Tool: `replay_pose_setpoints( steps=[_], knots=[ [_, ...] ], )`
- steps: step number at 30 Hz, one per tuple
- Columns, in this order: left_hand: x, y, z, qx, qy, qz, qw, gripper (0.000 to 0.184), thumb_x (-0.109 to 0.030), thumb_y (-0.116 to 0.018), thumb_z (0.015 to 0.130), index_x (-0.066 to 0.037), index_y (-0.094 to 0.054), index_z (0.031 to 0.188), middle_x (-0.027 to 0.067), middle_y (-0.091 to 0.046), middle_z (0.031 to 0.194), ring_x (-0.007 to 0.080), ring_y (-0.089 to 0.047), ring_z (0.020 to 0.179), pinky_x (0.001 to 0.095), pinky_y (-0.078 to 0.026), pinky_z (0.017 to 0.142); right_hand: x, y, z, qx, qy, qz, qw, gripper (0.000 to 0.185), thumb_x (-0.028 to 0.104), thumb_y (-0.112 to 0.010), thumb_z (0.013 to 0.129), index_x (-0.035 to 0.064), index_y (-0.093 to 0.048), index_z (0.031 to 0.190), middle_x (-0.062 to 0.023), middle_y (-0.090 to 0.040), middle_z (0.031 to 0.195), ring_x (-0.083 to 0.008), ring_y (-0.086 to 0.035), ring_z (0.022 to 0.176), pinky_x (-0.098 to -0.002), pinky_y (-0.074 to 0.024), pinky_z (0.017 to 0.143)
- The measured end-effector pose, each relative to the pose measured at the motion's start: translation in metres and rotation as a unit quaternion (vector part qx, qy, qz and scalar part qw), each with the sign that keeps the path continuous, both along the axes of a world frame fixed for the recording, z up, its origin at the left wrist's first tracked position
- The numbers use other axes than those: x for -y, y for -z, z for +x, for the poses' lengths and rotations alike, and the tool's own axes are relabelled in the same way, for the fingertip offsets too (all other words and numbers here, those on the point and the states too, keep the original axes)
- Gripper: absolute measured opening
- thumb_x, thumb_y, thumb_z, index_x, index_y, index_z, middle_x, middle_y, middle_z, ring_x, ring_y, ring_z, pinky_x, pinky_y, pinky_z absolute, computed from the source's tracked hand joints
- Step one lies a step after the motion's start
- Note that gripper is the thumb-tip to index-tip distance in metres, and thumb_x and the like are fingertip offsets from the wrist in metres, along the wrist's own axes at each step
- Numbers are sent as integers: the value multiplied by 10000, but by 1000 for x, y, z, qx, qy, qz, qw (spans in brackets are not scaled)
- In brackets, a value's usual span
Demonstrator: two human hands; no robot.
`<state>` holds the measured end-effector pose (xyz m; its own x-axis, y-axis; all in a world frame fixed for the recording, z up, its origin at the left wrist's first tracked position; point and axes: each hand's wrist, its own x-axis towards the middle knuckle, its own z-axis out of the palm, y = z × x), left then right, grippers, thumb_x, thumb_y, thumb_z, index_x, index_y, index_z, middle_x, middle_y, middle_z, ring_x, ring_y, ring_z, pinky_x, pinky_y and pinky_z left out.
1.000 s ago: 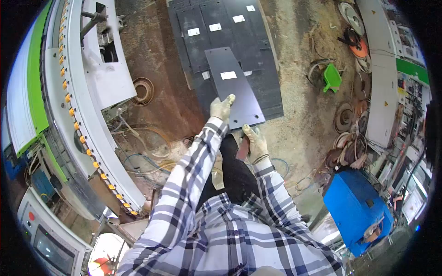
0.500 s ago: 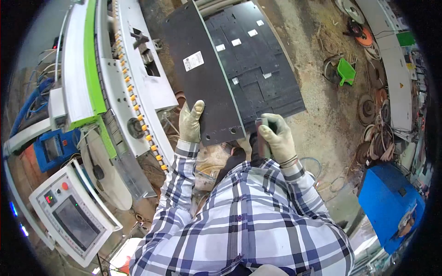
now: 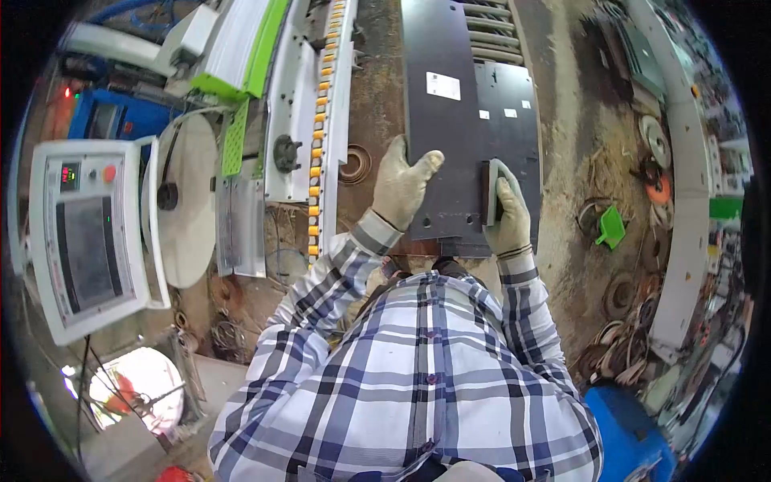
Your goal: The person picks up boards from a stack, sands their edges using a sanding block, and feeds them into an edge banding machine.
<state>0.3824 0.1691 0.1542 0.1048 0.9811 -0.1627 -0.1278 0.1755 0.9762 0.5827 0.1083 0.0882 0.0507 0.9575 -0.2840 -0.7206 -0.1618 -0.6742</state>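
My left hand [image 3: 405, 186], in a pale work glove, is at the left edge of a long dark panel [image 3: 442, 149] with a white label. Its thumb is spread from the fingers, and I cannot tell whether it touches the panel. My gloved right hand [image 3: 511, 217] is closed around a flat, dark rectangular block [image 3: 491, 193], held on edge over the panel's right side. Beneath the long panel lie other dark panels [image 3: 514, 132] with small white labels. Small holes show near the long panel's front end.
On the left runs a white and green machine with a row of yellow rollers [image 3: 317, 153]. A control console [image 3: 92, 241] stands nearer. Rollers [image 3: 491, 36] show beyond the panels. To the right are a green dustpan [image 3: 612, 227], coiled edging strips [image 3: 618, 293] and a blue object [image 3: 630, 434].
The long panel, slanted before, now lies straight on the stack. My left hand has let go its grip on the panel edge. My right hand has brought the block over the panel.
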Motion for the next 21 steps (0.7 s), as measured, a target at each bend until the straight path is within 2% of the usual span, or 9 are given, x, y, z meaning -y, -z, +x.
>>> replay_pose_setpoints(
  steps=[5, 11, 13, 14, 15, 17, 18, 19, 21],
  knots=[
    [9, -11, -7, 105, -25, -30, 994, 429, -20, -651, 946, 74, -547, 1351, 119, -686, 1161, 162, -655, 973, 300, -540, 899, -2, 7, -15, -12, -45, -11, 999, 419, 220, -524, 1113, 60, -525, 1501, -78, -673, 1334, -181, -672, 1192, -328, -580, 1006],
    [22, -20, -22, 58, -51, 9, 997, 454, -45, -645, 921, 59, -553, 1353, 112, -685, 1153, 162, -639, 985, 302, -525, 913, 1, 1, -33, -1, -62, -8, 998, 493, 158, -634, 1036, 15, -516, 1494, -100, -650, 1379, -214, -668, 1206, -338, -566, 1030],
    [32, -30, -33, -22, -37, 80, 996, 460, -70, -658, 931, 58, -552, 1360, 105, -689, 1160, 169, -640, 999, 312, -526, 917, 2, -15, -34, 3, -49, 24, 999, 518, 117, -666, 1007, 3, -515, 1490, -107, -641, 1393, -226, -666, 1209, -346, -558, 1038],
    [38, -42, -38, -40, -36, 76, 996, 465, -86, -665, 939, 58, -549, 1366, 99, -691, 1162, 174, -641, 1006, 320, -526, 920, 7, -28, -34, 99, -26, 50, 994, 543, 76, -692, 968, -1, -526, 1479, -114, -638, 1394, -229, -663, 1209, -352, -552, 1041],
    [46, -32, -48, 52, -16, 12, 998, 531, -126, -688, 959, 57, -506, 1423, 106, -668, 1254, 181, -635, 1101, 328, -525, 965, 12, -41, -34, 190, 6, 77, 979, 570, 35, -719, 929, -6, -538, 1468, -122, -635, 1395, -232, -660, 1209, -358, -546, 1044],
    [60, -37, -71, 3, 14, 82, 997, 732, -242, -754, 967, 39, -393, 1538, 126, -560, 1441, 224, -549, 1330, 367, -435, 1138, 28, -57, -34, 452, 10, 190, 872, 619, -51, -719, 872, -10, -547, 1465, -111, -632, 1382, -159, -646, 1148, -290, -550, 981],
    [54, -29, -89, -19, 57, 130, 990, 783, -310, -780, 964, 37, -385, 1545, 125, -560, 1445, 242, -545, 1338, 390, -399, 1173, 38, -60, -37, 452, 3, 205, 868, 642, -26, -760, 842, -2, -564, 1452, -126, -639, 1370, -184, -648, 1176, -320, -546, 1003],
    [43, -24, -97, -14, 29, 146, 989, 830, -368, -803, 952, 32, -384, 1547, 128, -558, 1458, 235, -565, 1320, 369, -443, 1136, 45, -63, -42, 454, -8, 220, 863, 666, -2, -801, 811, 6, -580, 1440, -140, -647, 1358, -209, -650, 1204, -350, -543, 1026],
    [12, 15, -129, 141, -28, 56, 988, 851, -385, -809, 948, 31, -377, 1552, 133, -553, 1467, 224, -593, 1287, 343, -495, 1077, 52, -76, -54, 415, -68, 201, 885, 686, -1, -803, 815, 18, -569, 1460, -134, -680, 1307, -202, -666, 1172, -352, -547, 1015]
  ],
)
